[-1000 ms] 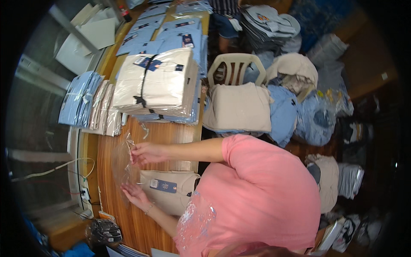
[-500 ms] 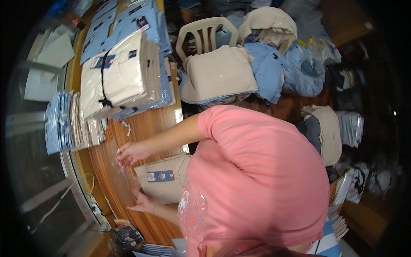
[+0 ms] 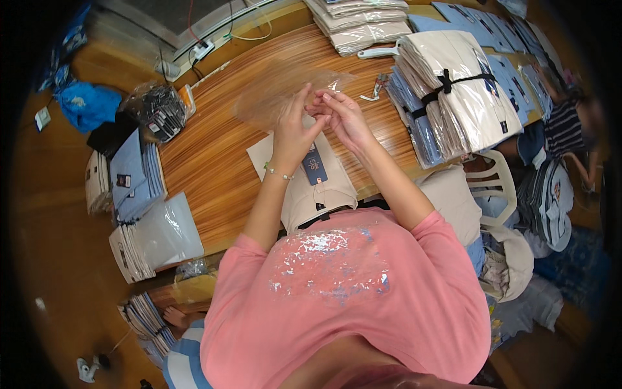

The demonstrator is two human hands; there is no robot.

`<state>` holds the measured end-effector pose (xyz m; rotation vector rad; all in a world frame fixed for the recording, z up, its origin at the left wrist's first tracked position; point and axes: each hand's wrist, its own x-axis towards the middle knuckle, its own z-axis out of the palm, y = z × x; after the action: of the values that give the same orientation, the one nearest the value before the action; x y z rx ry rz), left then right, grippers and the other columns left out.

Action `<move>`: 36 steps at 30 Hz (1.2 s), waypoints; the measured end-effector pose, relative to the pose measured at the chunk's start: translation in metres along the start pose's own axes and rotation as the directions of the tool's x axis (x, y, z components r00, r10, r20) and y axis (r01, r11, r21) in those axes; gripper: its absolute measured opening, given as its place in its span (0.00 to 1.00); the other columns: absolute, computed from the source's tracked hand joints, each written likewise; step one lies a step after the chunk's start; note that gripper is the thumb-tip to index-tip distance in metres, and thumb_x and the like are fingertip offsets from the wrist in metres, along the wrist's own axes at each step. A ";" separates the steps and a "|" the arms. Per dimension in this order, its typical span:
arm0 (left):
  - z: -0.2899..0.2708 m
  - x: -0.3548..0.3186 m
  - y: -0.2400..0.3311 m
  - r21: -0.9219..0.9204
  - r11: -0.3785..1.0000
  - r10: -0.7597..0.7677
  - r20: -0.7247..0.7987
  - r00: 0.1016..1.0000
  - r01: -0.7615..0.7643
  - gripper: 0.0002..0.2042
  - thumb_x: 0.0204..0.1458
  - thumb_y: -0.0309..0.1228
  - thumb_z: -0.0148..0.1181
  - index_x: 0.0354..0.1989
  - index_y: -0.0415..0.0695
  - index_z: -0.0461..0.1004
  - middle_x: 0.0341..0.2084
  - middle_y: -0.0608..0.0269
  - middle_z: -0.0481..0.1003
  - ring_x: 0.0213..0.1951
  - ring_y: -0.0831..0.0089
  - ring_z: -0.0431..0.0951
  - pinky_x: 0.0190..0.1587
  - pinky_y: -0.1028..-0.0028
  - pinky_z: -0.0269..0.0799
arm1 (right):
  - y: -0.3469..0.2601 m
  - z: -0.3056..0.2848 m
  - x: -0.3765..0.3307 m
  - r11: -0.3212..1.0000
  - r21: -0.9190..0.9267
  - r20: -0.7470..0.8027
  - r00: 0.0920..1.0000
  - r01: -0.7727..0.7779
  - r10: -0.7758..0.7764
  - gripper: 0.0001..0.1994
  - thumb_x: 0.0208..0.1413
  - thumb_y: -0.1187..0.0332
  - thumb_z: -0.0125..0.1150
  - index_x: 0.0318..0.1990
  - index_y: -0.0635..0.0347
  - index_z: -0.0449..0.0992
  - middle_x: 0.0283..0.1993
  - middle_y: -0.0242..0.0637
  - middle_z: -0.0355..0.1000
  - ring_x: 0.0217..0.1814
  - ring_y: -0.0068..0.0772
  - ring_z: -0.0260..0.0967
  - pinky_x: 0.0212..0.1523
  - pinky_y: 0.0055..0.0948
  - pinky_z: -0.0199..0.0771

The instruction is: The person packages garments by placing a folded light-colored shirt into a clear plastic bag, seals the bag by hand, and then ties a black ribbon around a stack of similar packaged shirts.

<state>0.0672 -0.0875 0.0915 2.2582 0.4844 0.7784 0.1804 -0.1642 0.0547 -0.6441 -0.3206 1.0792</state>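
Two hands are raised together over a wooden table, and a clear plastic bag is pinched between them at its near edge. The left hand is closed on the bag's edge with thumb and fingertips, a thin bracelet being seen on its wrist; the right hand is clenched on the same edge just beside it, so that the fingertips of both nearly touch. From this shared grip the bag is spread away from the person and to the left, held off the table (its far corners are hard to make out against the wood).

Directly below the grip, toward the person's body, a folded beige garment is laid on the table with a dark blue hang tag on top, partly hidden by the left wrist. To the right of the grip, a tall stack of packed beige garments tied with a black strap is stood, with packed light blue garments beneath and beyond it. Beyond the grip, a further pile of packed beige garments is seen. Well to the left of the grip, a sheaf of empty clear bags is laid at the table edge, and a bag of dark small parts is placed near the far-left corner.
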 end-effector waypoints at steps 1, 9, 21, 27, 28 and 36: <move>0.001 -0.001 0.001 -0.051 0.998 -0.024 -0.039 0.999 0.022 0.26 0.45 0.30 0.62 0.55 0.42 0.65 0.47 0.51 0.72 0.48 0.57 0.72 0.51 0.67 0.66 | -0.003 0.005 -0.003 0.998 -0.057 -0.008 1.000 0.001 -0.002 0.10 0.58 0.71 0.50 0.45 0.66 0.69 0.39 0.40 0.72 0.41 0.32 0.72 0.43 0.28 0.73; -0.002 -0.007 -0.017 -0.213 0.972 -0.126 -0.095 0.987 0.103 0.18 0.49 0.20 0.53 0.50 0.40 0.70 0.44 0.52 0.74 0.48 0.61 0.74 0.49 0.71 0.68 | -0.001 0.013 0.001 0.970 -0.239 0.006 0.999 0.046 -0.046 0.08 0.57 0.71 0.52 0.43 0.62 0.69 0.38 0.37 0.73 0.41 0.26 0.71 0.43 0.24 0.70; -0.013 -0.011 -0.025 -0.536 0.815 -0.236 0.035 0.971 0.218 0.20 0.49 0.12 0.44 0.52 0.36 0.67 0.50 0.55 0.71 0.53 0.69 0.70 0.54 0.76 0.64 | -0.006 0.018 0.002 0.987 -0.152 -0.138 0.987 0.059 -0.080 0.06 0.54 0.70 0.57 0.38 0.58 0.71 0.36 0.32 0.72 0.40 0.23 0.70 0.40 0.22 0.69; -0.024 -0.013 -0.025 -0.505 0.814 -0.216 0.197 0.956 0.288 0.20 0.50 0.13 0.45 0.53 0.35 0.66 0.50 0.54 0.70 0.54 0.70 0.69 0.56 0.77 0.63 | -0.014 -0.009 0.018 0.736 -0.597 -0.109 0.876 0.320 -0.470 0.04 0.48 0.73 0.64 0.31 0.61 0.76 0.35 0.30 0.71 0.36 0.18 0.67 0.37 0.18 0.68; -0.026 -0.013 -0.024 -0.492 0.817 -0.206 0.239 0.949 0.302 0.20 0.50 0.13 0.45 0.53 0.35 0.66 0.50 0.54 0.70 0.54 0.70 0.69 0.56 0.76 0.62 | -0.016 -0.011 0.020 0.674 -0.633 -0.053 0.847 0.381 -0.529 0.04 0.47 0.74 0.64 0.31 0.62 0.76 0.35 0.30 0.72 0.36 0.17 0.67 0.37 0.18 0.68; -0.055 -0.009 -0.024 -0.572 0.710 -0.190 0.406 0.894 0.410 0.19 0.52 0.17 0.49 0.55 0.35 0.65 0.51 0.54 0.69 0.54 0.67 0.69 0.56 0.73 0.63 | -0.040 -0.009 0.027 0.782 -0.537 0.133 0.947 0.317 -0.292 0.05 0.46 0.79 0.63 0.33 0.64 0.77 0.35 0.35 0.75 0.38 0.21 0.71 0.42 0.20 0.71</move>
<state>0.0221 -0.0488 0.1031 1.5436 0.3460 0.3140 0.2259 -0.1553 0.0710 -1.0472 -0.7690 0.6768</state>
